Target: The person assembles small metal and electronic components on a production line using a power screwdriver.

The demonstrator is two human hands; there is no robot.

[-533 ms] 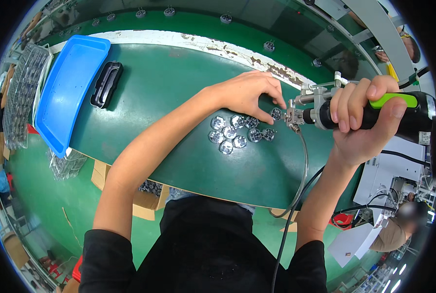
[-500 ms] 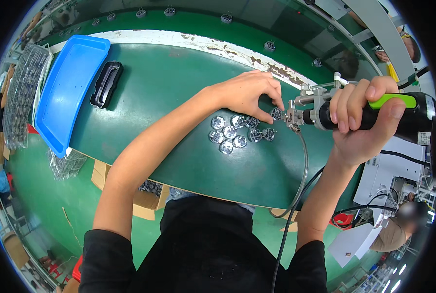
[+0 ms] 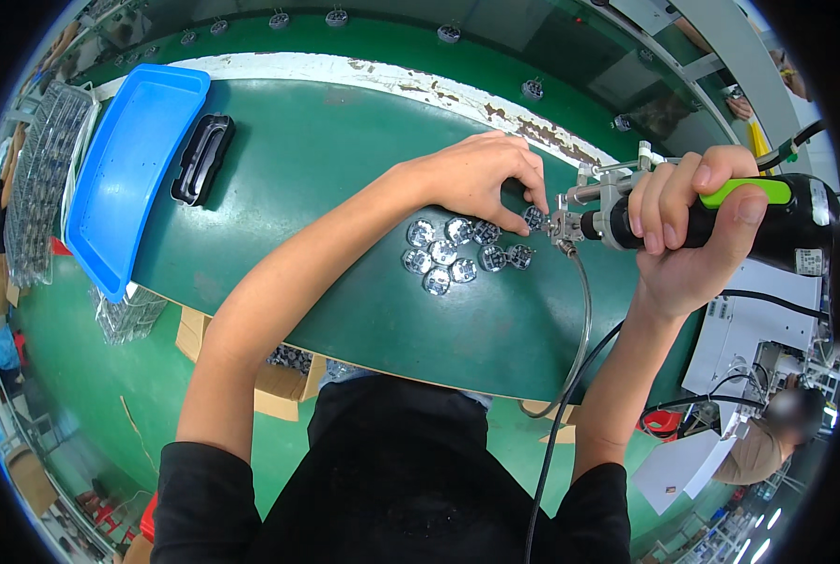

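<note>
My right hand [image 3: 692, 221] is wrapped round a black power screwdriver [image 3: 786, 235] with a green lever, held sideways above the bench. A metal fixture [image 3: 570, 224] with a hose forms its front end. At that tip, my left hand [image 3: 481, 179] pinches a small round silver-and-black part [image 3: 533, 218] between thumb and fingers. Where the tip meets the part is too small to make out. Just below my left hand, several similar round parts [image 3: 443, 252] lie in a loose group on the green bench top [image 3: 373, 320].
At the left stand a blue tray [image 3: 128, 179], a black plastic holder [image 3: 202, 160] and stacked clear trays [image 3: 39, 183]. Beyond a worn white ledge [image 3: 345, 70], round parts [image 3: 449, 34] sit on a green belt. A hose and black cable [image 3: 556, 442] hang beside my right arm. A person [image 3: 777, 432] is at the right.
The round parts on the far belt have moved to the right. The screwdriver's rear end has shifted slightly left; my left hand stays at the same part.
</note>
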